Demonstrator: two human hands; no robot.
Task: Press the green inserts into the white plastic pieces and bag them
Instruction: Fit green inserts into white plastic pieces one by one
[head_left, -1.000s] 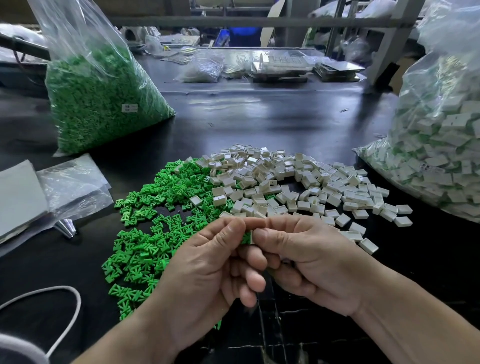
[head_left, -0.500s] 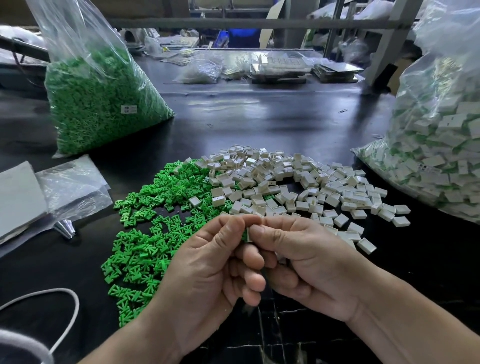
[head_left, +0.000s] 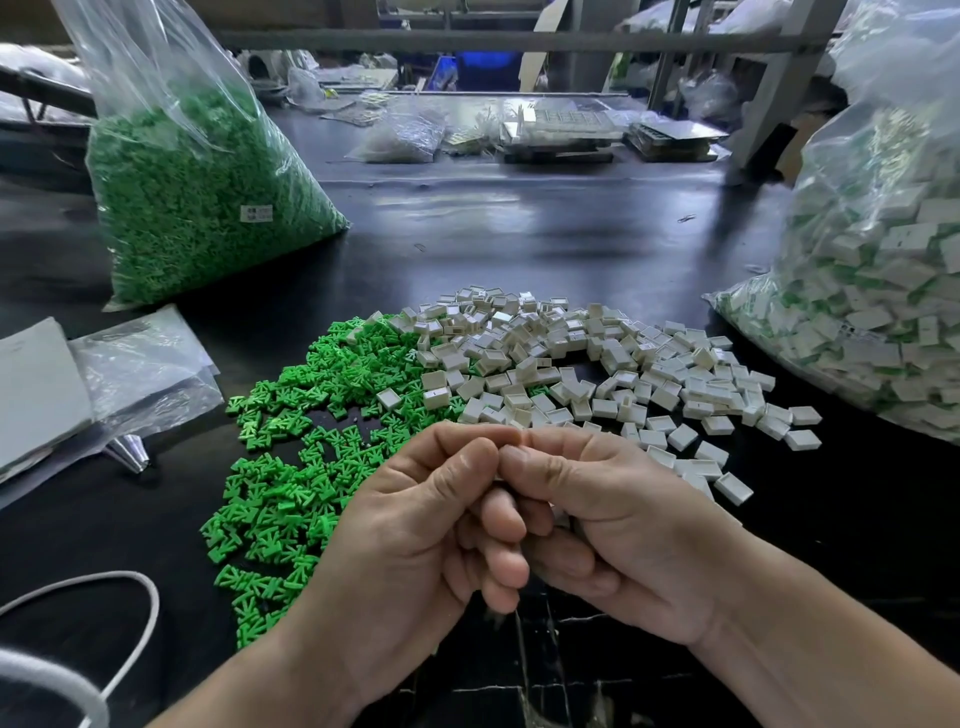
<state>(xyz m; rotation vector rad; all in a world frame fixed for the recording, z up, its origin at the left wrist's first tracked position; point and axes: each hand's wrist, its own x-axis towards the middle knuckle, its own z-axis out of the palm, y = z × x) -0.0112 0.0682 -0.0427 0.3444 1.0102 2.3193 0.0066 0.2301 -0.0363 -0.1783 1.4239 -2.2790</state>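
Hands first: the left hand (head_left: 415, 530) and right hand (head_left: 613, 530) were bunched up together low in the middle, just above the surface (head_left: 519, 234). All the fingers were curled in, and the thumbs and forefingers met tip to tip. Whatever was pinched in there was totally hidden by the fingers, so honestly I couldn't tell what either hand was gripping.

Loose green inserts (head_left: 291, 467) lay in a wide spread right behind and left of the left hand. The white pieces (head_left: 571, 364) were heaped beside them on the right, with the two piles overlapping a bit where they met. A few white ones sat on top of the green.

Further back on the left stood a big clear bag of green inserts (head_left: 197, 208), leaning, with a small label on it. On the far right edge was another big clear bag (head_left: 883, 291) packed with white pieces showing green in them.

Off to the left lay some flat plastic bags (head_left: 140, 374) next to a grey sheet (head_left: 36, 384), and a white cord (head_left: 145, 608) looped across the near left corner.
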